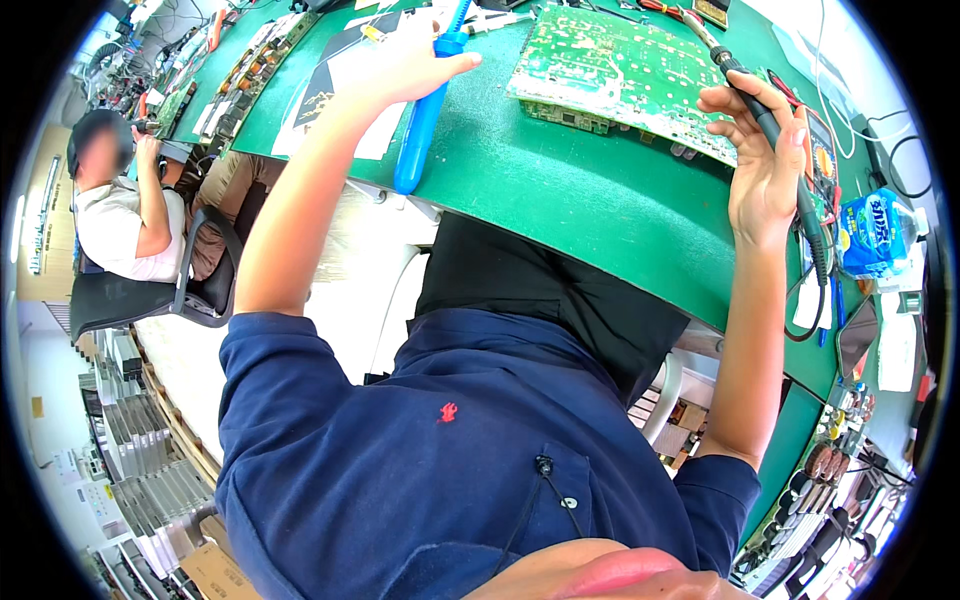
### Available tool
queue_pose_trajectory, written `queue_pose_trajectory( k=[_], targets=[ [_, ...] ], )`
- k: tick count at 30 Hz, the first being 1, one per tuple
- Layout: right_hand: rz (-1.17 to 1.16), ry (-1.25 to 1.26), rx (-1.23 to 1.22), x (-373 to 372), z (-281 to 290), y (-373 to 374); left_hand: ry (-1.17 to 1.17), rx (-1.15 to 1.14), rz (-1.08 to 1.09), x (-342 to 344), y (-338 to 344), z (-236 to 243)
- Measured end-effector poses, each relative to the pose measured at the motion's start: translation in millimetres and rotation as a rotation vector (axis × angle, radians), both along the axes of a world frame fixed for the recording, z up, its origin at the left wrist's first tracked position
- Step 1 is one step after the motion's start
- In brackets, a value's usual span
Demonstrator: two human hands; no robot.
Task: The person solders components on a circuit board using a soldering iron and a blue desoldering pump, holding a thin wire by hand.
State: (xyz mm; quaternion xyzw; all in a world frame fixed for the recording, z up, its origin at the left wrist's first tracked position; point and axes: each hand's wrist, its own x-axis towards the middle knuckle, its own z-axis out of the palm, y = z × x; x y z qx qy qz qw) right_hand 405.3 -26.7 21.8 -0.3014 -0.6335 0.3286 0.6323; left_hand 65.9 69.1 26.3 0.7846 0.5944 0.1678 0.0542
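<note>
My left hand (405,65) is at the upper end of a long blue tool (420,145), its thumb lying across it; its other fingers are mostly hidden, so I cannot tell whether they grip it. White papers (375,140) lie beneath and left of that hand. My right hand (760,175) holds a black-handled soldering iron (758,108), its metal end pointing up and left above the right edge of a large green circuit board (620,60). The board lies on the green mat (570,210), with components visible along its underside edge.
A co-worker (130,215) sits at the left, hand raised near small tools and boards (250,70). At the right are a meter (822,150), cords, a blue-labelled bottle (875,235) and component boards (830,450). Stacked grey items (150,500) stand at lower left.
</note>
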Motion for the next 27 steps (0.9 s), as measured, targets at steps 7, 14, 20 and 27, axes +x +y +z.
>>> queue_pose_trajectory(
  k=[7,14,20,27],
  targets=[
    [-0.007,-0.005,-0.026,-3,2,-1,0.009,-0.038,0.187,31,15,2],
    [-0.071,0.01,-0.039,-2,2,-2,-0.034,0.176,0.185,10,-2,9],
    [-0.114,0.004,-0.094,-12,7,-3,-0.055,0.189,0.036,-68,-25,-24],
    [-0.095,-0.003,-0.106,-5,1,0,-0.038,0.515,0.187,-85,-40,-29]
  ],
)
